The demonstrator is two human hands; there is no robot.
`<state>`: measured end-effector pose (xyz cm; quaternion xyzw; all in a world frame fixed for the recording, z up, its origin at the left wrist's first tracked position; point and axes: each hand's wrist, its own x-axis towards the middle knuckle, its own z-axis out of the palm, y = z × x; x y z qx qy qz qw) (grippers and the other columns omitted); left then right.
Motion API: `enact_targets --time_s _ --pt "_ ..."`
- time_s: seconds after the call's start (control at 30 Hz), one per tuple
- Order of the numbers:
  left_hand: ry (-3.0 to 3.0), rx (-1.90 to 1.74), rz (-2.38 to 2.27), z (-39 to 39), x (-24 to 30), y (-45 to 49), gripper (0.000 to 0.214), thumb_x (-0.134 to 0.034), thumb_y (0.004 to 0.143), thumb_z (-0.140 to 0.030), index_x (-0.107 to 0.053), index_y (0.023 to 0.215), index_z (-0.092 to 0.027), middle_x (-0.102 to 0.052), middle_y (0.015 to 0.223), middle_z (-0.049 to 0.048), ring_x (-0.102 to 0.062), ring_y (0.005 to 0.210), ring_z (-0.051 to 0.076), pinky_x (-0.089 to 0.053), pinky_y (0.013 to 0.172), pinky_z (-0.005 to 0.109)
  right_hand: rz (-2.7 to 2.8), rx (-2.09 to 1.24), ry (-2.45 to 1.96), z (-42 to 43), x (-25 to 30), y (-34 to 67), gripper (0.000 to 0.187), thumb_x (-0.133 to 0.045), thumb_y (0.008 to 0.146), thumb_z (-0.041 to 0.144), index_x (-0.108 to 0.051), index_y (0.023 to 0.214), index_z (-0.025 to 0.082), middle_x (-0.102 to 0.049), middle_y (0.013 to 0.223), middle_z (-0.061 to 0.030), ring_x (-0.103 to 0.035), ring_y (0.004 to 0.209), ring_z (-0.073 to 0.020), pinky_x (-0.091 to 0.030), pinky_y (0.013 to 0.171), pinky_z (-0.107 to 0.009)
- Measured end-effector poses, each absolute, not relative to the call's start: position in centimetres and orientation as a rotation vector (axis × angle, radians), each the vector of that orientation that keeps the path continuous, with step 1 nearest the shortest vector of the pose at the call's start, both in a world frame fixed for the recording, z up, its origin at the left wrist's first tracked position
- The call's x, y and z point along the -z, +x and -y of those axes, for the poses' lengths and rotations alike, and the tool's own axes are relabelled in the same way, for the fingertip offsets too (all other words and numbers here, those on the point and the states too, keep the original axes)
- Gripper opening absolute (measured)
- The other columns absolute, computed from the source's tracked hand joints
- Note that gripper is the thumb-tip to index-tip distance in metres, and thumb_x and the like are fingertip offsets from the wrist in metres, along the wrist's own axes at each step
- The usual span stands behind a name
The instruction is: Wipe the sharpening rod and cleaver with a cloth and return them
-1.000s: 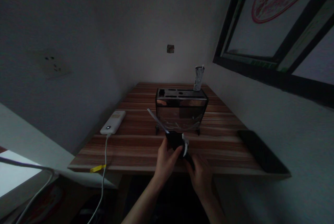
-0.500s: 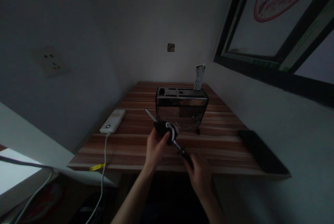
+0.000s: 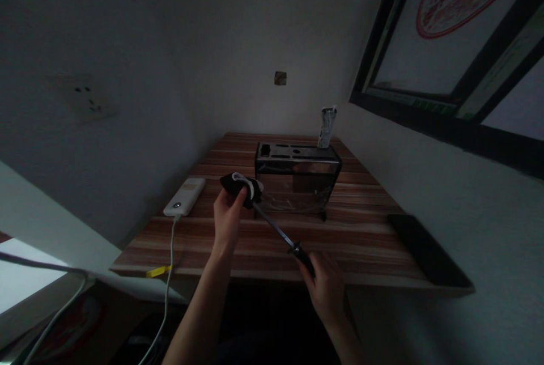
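Note:
My right hand (image 3: 326,280) is closed around the black handle of a honing steel (image 3: 278,230), a long thin metal rod with a small guard. The rod slants up and left over the table. My left hand (image 3: 226,217) pinches a black cloth (image 3: 232,185) with a white edge around the rod's far end, so the tip is hidden. Just behind the rod stands a knife block (image 3: 293,168) with a slotted top and see-through front. A greyish, plastic-looking upright piece (image 3: 326,128) rises from its right end; its kind is unclear.
A white power bank (image 3: 186,196) with a white cable (image 3: 170,251) lies at the left of the wooden table (image 3: 365,240). A yellow tag (image 3: 158,271) is at the front edge. A dark flat phone-like slab (image 3: 427,249) lies on the right. Walls close in both sides.
My left hand has slid the cloth up and left along the rod, from near the guard to the far end, covering the tip. My right hand has stayed almost still.

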<state>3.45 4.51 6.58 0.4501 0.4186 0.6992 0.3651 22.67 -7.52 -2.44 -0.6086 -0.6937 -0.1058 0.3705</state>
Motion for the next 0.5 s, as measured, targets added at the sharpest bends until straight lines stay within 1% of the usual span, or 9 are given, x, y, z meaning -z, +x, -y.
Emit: enact_targets --time_s 0.13,0.33,0.5 --pt "1.147 -1.814 -1.097 -4.9 -6.8 3.1 0.035 -0.068 0.070 -0.038 -0.066 0.094 -0.012 -0.070 0.090 0.0056 -0.063 0.087 0.019 -0.046 0.077 0.025 1.781 0.267 -1.571 7.5 2.7 22.8 0.028 -0.043 0.092 0.037 -0.055 0.075 0.019 -0.057 0.068 -0.0037 -0.053 0.067 -0.0177 -0.035 0.062 -0.027" --pt "1.166 -1.775 -1.065 -4.4 -6.8 3.7 0.037 -0.066 0.072 -0.038 -0.065 0.099 -0.013 -0.069 0.096 0.0059 -0.062 0.093 0.019 -0.045 0.083 0.027 1.775 0.229 -1.550 7.5 2.6 22.8 0.026 -0.043 0.092 0.037 -0.055 0.077 0.019 -0.058 0.070 -0.0035 -0.053 0.069 -0.0177 -0.035 0.063 -0.027" --pt "1.152 -1.652 -1.054 -3.2 -5.7 5.2 0.037 -0.068 0.070 -0.038 -0.064 0.095 -0.012 -0.070 0.091 0.0065 -0.063 0.089 0.021 -0.047 0.081 0.029 1.750 0.263 -1.562 7.5 2.5 22.7 0.027 -0.044 0.092 0.037 -0.055 0.074 0.020 -0.057 0.068 -0.0033 -0.053 0.067 -0.0174 -0.035 0.062 -0.026"
